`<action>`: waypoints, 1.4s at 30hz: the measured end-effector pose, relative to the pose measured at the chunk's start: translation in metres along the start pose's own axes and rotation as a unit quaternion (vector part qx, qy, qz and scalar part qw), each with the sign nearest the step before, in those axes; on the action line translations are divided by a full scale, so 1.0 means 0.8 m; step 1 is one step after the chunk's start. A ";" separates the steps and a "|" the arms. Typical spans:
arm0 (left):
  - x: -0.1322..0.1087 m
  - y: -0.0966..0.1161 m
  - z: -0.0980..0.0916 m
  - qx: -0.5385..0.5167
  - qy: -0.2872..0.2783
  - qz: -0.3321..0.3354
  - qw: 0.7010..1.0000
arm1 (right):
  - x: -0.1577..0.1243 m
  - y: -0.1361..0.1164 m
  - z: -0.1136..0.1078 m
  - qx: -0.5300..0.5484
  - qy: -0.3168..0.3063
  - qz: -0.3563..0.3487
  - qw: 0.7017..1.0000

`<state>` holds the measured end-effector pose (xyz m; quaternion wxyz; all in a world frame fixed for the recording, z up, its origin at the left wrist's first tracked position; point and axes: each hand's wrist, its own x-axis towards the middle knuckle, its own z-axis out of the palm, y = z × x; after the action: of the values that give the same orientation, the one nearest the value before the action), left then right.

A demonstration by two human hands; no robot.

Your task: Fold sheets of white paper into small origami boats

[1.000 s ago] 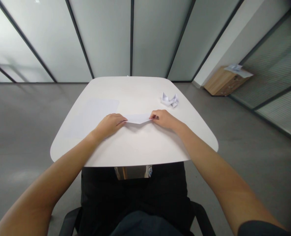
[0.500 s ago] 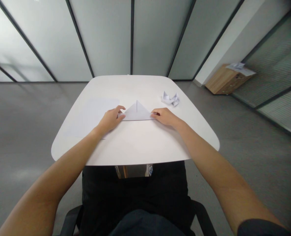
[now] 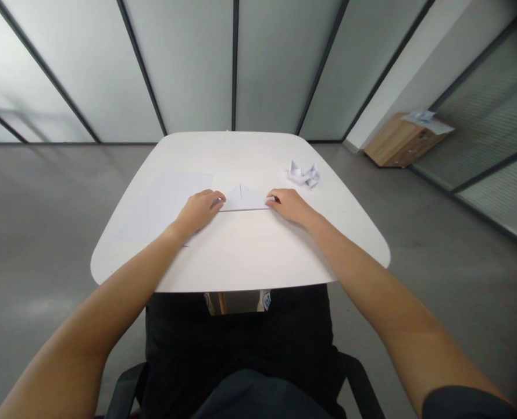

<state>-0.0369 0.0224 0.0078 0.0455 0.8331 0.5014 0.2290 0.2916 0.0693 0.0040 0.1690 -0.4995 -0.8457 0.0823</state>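
Observation:
A folded sheet of white paper (image 3: 244, 201) lies between my hands near the middle of the table, its peak pointing away from me and a straight fold along its near side. My left hand (image 3: 202, 209) pinches its left end between thumb and fingers. At the other end, my right hand (image 3: 288, 205) grips the paper with thumb and curled fingers. The paper's two ends are partly hidden by my fingers.
Flat white paper (image 3: 153, 203) lies on the left of the white table (image 3: 249, 256), partly under my left forearm. A folded paper boat (image 3: 303, 173) rests at the back right. Beyond, a wooden cabinet (image 3: 393, 137) stands on the floor by the wall.
The folded paper's peak looks lower and flatter than before. My left hand has shifted slightly to the right, its fingers closing further over the left end. My right hand has barely moved.

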 end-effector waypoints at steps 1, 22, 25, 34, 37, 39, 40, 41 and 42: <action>0.000 0.000 0.000 0.003 0.000 0.001 1.000 | 0.000 0.000 0.001 -0.001 0.001 0.000 1.000; -0.004 0.022 -0.011 0.142 -0.101 0.161 0.971 | -0.013 -0.010 0.012 -0.012 0.016 0.001 1.000; -0.005 0.024 -0.009 0.147 -0.095 0.153 0.973 | -0.016 -0.013 0.007 -0.045 0.009 -0.008 0.999; -0.010 0.036 -0.007 0.147 -0.081 0.123 0.978 | -0.020 -0.040 -0.006 -0.103 -0.053 -0.186 0.976; -0.012 0.039 -0.007 0.152 -0.079 0.125 0.977 | -0.022 -0.050 -0.006 -0.102 -0.065 -0.179 0.976; -0.012 0.044 -0.007 0.166 -0.077 0.135 0.974 | -0.024 -0.057 -0.007 -0.114 -0.073 -0.169 0.976; -0.013 0.048 -0.006 0.174 -0.076 0.140 0.972 | -0.025 -0.061 -0.008 -0.119 -0.075 -0.164 0.976; -0.013 0.051 -0.006 0.179 -0.075 0.144 0.970 | -0.027 -0.066 -0.009 -0.122 -0.075 -0.158 0.977; -0.014 0.055 -0.005 0.183 -0.076 0.144 0.970 | -0.028 -0.071 -0.010 -0.122 -0.072 -0.151 0.978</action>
<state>-0.0070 -0.0096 0.0213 -0.1029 0.9056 0.4049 0.0734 0.2581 0.0214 0.0241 0.0560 -0.3754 -0.9251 -0.0119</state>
